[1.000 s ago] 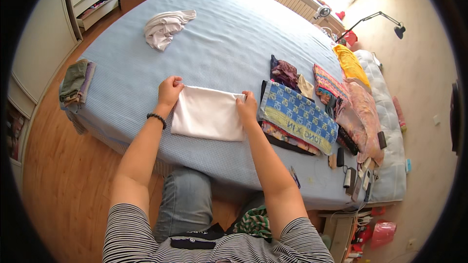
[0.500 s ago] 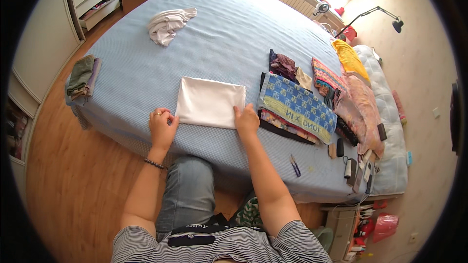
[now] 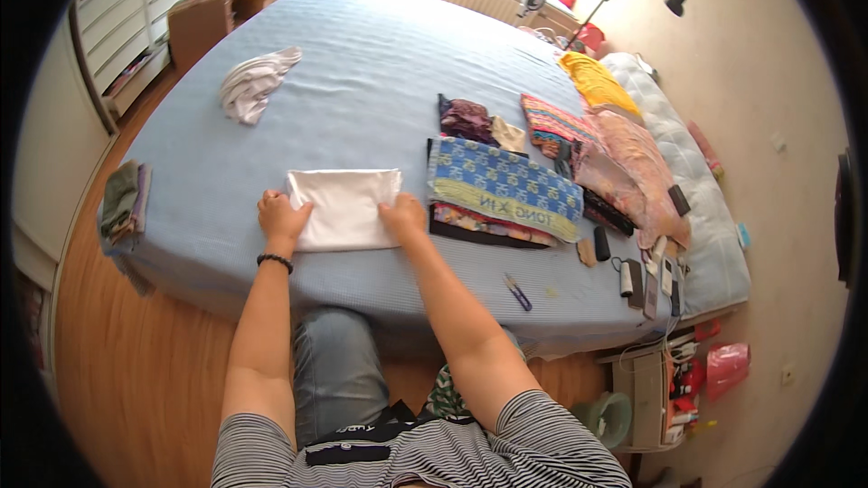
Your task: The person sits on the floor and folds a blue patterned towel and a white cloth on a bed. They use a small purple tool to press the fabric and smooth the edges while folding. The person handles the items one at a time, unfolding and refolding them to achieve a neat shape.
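Note:
A folded white cloth (image 3: 344, 210) lies flat as a rectangle near the bed's front edge. At its left side my left hand (image 3: 283, 217) grips the border, thumb on top and fingers along the outside. My right hand (image 3: 404, 218) holds the opposite side the same way, its thumb resting on the fabric. Just right of that hand is a stack of folded textiles topped by a blue and yellow patterned towel (image 3: 504, 185). A crumpled white garment (image 3: 258, 86) lies farther back on the left.
Folded dark clothes (image 3: 127, 203) sit at the bed's left corner. Thread snips (image 3: 518, 292) lie front right, near a phone (image 3: 667, 276) and small items. Beyond are a striped folded cloth (image 3: 556, 122), a pink cloth (image 3: 624, 149) and a yellow cloth (image 3: 599, 81).
My left hand has moved from the cloth's near left corner up to its left side, with the thumb now on top. The whole view has shifted as my head turned.

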`<state>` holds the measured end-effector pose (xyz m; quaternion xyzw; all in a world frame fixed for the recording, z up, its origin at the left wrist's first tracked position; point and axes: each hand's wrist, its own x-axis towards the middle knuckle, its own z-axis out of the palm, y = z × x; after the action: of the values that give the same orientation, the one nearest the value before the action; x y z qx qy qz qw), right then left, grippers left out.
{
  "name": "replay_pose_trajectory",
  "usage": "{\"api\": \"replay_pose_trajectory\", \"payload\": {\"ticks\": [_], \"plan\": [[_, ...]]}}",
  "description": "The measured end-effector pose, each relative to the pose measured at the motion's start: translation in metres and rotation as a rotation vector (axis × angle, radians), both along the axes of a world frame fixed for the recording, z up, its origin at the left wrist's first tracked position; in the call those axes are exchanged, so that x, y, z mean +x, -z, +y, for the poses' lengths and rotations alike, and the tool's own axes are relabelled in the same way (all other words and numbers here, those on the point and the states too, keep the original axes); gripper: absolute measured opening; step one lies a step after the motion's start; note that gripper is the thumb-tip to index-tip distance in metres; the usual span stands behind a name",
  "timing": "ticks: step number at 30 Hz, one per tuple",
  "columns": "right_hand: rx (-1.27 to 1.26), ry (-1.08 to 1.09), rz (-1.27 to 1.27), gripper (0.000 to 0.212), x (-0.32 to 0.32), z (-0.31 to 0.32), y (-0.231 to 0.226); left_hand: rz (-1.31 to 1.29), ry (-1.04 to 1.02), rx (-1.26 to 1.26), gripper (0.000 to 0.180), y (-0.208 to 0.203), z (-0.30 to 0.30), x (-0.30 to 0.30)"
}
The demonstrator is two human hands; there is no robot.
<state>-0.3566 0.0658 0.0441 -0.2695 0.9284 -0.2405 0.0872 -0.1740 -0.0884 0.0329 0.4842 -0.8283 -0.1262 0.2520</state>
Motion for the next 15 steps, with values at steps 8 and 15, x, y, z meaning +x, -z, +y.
{"api": "replay_pose_trajectory", "payload": {"ticks": [8,15], "plan": [[-0.881,-0.125,-0.769,0.035,-0.015,0.037,-0.027,1.013,0.166,1.459,0.036,-0.052,0.016,-0.017],[-1.13,-0.146,-0.568,0.032,-0.091,0.123,-0.122,1.034,0.626,1.1,0.046,-0.115,0.061,-0.12]]}}
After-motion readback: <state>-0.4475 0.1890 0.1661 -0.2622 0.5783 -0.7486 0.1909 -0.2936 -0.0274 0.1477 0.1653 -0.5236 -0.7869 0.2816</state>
